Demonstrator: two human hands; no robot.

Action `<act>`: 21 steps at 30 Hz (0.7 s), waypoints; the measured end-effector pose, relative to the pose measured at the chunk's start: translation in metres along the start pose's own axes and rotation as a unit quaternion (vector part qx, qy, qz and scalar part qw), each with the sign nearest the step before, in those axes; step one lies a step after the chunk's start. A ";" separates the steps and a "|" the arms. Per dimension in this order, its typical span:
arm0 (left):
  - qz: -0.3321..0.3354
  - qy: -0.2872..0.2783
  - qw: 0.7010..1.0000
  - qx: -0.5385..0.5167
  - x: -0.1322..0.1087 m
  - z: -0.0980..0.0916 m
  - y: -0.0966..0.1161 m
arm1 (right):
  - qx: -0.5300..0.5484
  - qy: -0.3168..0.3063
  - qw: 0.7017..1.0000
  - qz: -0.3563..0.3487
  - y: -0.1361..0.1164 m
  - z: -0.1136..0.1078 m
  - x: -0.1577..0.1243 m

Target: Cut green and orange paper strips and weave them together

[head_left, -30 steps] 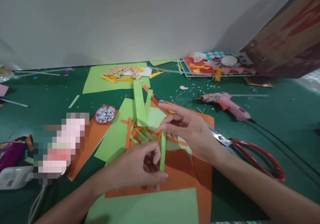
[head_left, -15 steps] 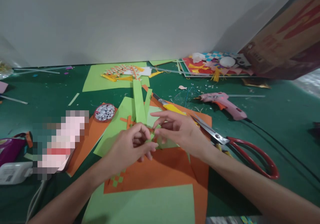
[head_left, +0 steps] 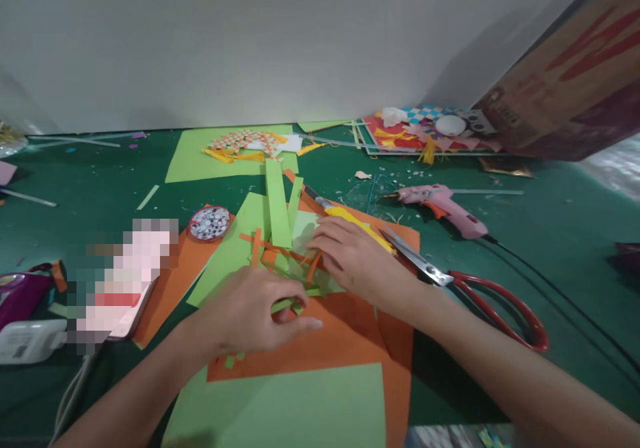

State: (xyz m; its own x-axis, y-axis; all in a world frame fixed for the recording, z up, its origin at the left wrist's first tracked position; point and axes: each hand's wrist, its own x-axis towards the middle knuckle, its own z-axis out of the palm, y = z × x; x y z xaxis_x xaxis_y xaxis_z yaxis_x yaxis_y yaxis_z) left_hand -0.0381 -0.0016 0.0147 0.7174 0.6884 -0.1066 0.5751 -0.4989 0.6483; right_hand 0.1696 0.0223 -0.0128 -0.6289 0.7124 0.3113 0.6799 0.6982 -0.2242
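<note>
My left hand (head_left: 260,308) is low over the orange sheet (head_left: 325,341), its thumb apart from the curled fingers. Green shows through the gap, and nothing is visibly gripped. My right hand (head_left: 355,255) reaches in from the other side, fingers together and fairly straight, tips on or just over the loose paper strips. Between the hands lie narrow orange strips (head_left: 257,248) and green strips in a loose tangle. Wider light-green strips (head_left: 278,205) stretch away behind them. A small woven green-and-orange piece (head_left: 231,361) is partly hidden under my left wrist.
A yellow craft knife (head_left: 357,227) and red-handled scissors (head_left: 500,308) lie by my right arm. Beyond is a pink glue gun (head_left: 445,208) with its cord. A round case of beads (head_left: 210,224) and a pink phone (head_left: 127,288) are at left. A woven fan-shaped piece (head_left: 245,145) lies behind.
My hands were close together, fingertips meeting over the strips. They have moved apart: my left hand has lowered with its back turned up, and my right hand has come down onto the strips.
</note>
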 end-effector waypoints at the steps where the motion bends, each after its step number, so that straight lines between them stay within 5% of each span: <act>1: 0.018 0.000 1.000 0.022 0.000 0.000 -0.001 | -0.005 -0.001 1.000 0.000 0.000 0.000 0.001; 6: 0.056 0.024 0.994 0.089 0.000 0.000 -0.003 | 0.050 0.061 0.994 0.079 -0.003 -0.006 0.002; 9: 0.069 0.054 0.994 0.069 0.001 0.000 -0.003 | 0.189 0.114 0.958 0.183 -0.005 -0.015 0.003; 12: 0.070 0.083 0.993 0.038 0.003 0.001 -0.004 | 0.387 0.108 0.870 0.285 -0.006 -0.021 0.005; 16: 0.013 0.145 0.989 -0.012 0.009 0.002 0.000 | 0.580 0.073 0.745 0.322 -0.009 -0.020 0.007; 21: -0.031 0.171 0.982 -0.069 0.013 0.006 0.002 | 0.684 0.036 0.649 0.330 -0.021 -0.019 0.010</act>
State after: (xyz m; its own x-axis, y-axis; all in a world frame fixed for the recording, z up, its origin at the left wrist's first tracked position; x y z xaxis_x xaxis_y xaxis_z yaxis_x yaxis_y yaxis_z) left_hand -0.0252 0.0034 0.0105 0.4959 0.8632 0.0947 0.5371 -0.3906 0.7476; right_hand 0.1562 0.0135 0.0127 -0.3183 0.9177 -0.2376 -0.2107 -0.3128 -0.9261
